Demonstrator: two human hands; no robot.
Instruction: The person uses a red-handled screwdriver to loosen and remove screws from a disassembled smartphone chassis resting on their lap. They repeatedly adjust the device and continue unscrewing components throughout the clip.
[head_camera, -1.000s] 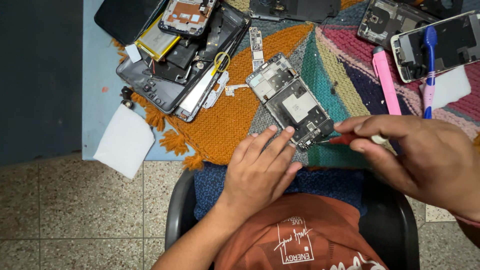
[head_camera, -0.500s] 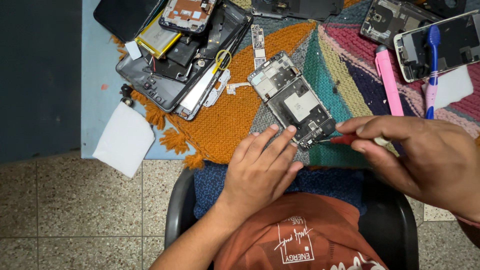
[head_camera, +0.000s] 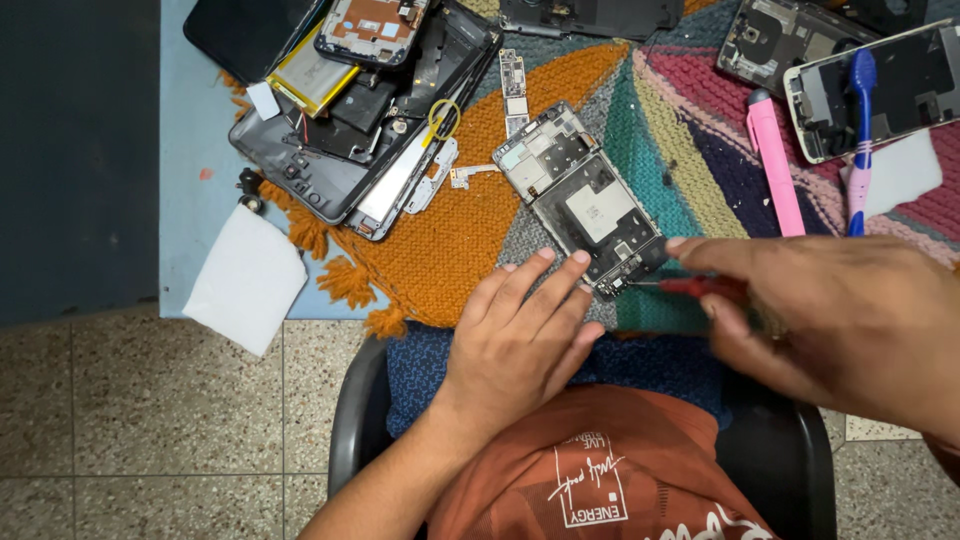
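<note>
An opened phone frame (head_camera: 580, 198) lies tilted on a colourful knitted mat (head_camera: 480, 230). My left hand (head_camera: 520, 330) rests flat on the mat, its fingertips touching the frame's near edge. My right hand (head_camera: 840, 320) grips a small red-handled screwdriver (head_camera: 690, 287), and the metal tip points at the frame's lower corner.
A pile of dismantled phone parts and a battery (head_camera: 350, 120) sits at the upper left. A pink tool (head_camera: 775, 165), a blue toothbrush (head_camera: 860, 140) and more opened phones (head_camera: 880, 85) lie at the upper right. A white paper (head_camera: 245, 280) hangs over the table edge.
The view shifted slightly. My right hand has moved a little with the screwdriver, and its tip stays at the frame's lower corner. My left hand has not moved.
</note>
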